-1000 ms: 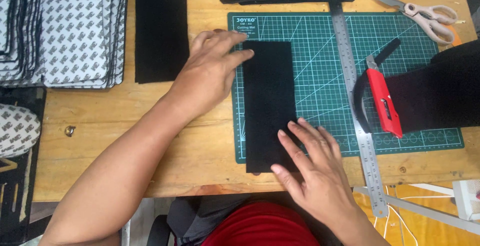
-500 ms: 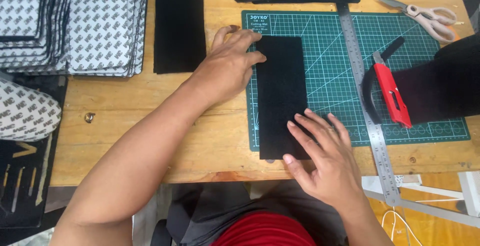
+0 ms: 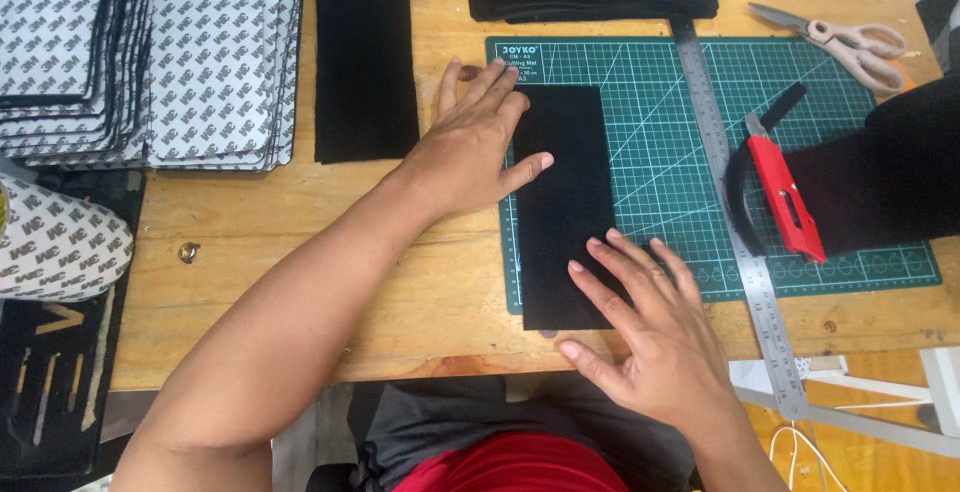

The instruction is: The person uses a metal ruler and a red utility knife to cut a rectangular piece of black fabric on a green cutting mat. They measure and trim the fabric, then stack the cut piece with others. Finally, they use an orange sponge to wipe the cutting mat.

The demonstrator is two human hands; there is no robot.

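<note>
Wooden tabletop [image 3: 300, 242] fills the view, with a green cutting mat [image 3: 800, 152] on its right half. A black strip [image 3: 562, 202] lies lengthwise on the mat's left edge, its near end reaching just past the mat onto the wood. The left hand [image 3: 470, 147] lies flat, fingers spread, across the strip's far left edge, gripping nothing. The right hand [image 3: 655, 337] presses open-palmed on the strip's near right corner, also grasping nothing. A steel ruler [image 3: 735, 232] runs along the mat to the right, with a red knife [image 3: 785, 197] just beside it. Scissors [image 3: 840, 37] lie at the far right. Another black strip [image 3: 365, 57] lies left of the mat, near stacks of patterned sheets [image 3: 150, 52].
</note>
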